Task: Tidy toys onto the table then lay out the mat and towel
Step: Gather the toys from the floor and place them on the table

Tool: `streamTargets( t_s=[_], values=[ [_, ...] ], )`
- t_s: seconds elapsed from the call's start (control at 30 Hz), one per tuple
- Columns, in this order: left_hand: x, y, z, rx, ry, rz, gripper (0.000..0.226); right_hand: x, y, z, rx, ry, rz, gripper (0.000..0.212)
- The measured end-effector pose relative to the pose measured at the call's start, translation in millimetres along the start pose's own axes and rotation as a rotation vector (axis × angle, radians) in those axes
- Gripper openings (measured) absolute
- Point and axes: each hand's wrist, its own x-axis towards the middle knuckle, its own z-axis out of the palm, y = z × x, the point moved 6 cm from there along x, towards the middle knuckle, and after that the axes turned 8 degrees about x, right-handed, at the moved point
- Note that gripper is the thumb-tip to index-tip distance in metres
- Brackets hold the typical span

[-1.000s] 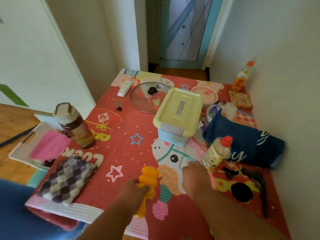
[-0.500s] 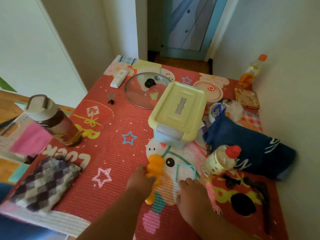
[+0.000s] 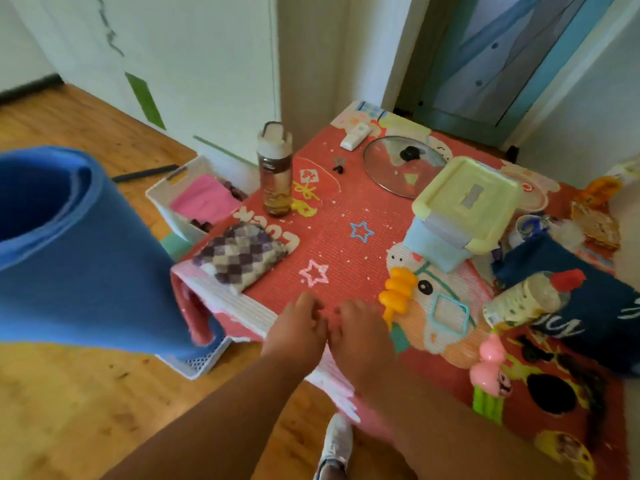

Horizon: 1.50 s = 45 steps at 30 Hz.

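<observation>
My left hand (image 3: 297, 332) and my right hand (image 3: 360, 336) hover side by side over the near edge of the table with its red cartoon cover (image 3: 332, 244), both empty with fingers loosely apart. An orange toy (image 3: 396, 294) lies on the cover just right of my right hand. A teal square frame toy (image 3: 449, 315) and a pink-and-green toy (image 3: 490, 372) lie farther right. A rolled blue mat (image 3: 69, 244) stands at the left. A checked purple towel (image 3: 240, 256) lies folded on the table's left corner.
On the table stand a brown bottle (image 3: 275, 174), a glass lid (image 3: 403, 166), a yellow-lidded box (image 3: 460, 209), a fallen clear bottle with a red cap (image 3: 530, 297) and a dark blue cloth (image 3: 571, 299). A white basket (image 3: 194, 199) sits on the wooden floor at the left.
My left hand has let go of the orange toy, which now lies on the table. Both hands have drawn back to the left. The view has swung left, showing the blue mat.
</observation>
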Motion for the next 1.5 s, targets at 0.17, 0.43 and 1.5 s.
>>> streamTargets(
  t_s=[0.17, 0.43, 1.5],
  values=[
    [-103.5, -117.4, -92.2, -0.039, 0.200, -0.118, 0.008, -40.7, -142.2, 67.0, 0.161, -0.069, -0.202, 0.024],
    [-318.5, -326.2, -177.2, -0.080, 0.523, -0.691, 0.015, -165.2, -377.4, 219.6, 0.201, -0.509, -0.658, 0.023],
    [-513.2, -941.0, 332.6, 0.008, 0.516, -1.874, 0.087, -346.3, -187.4, 1032.2, -0.687, -1.072, -1.152, 0.070]
  ],
)
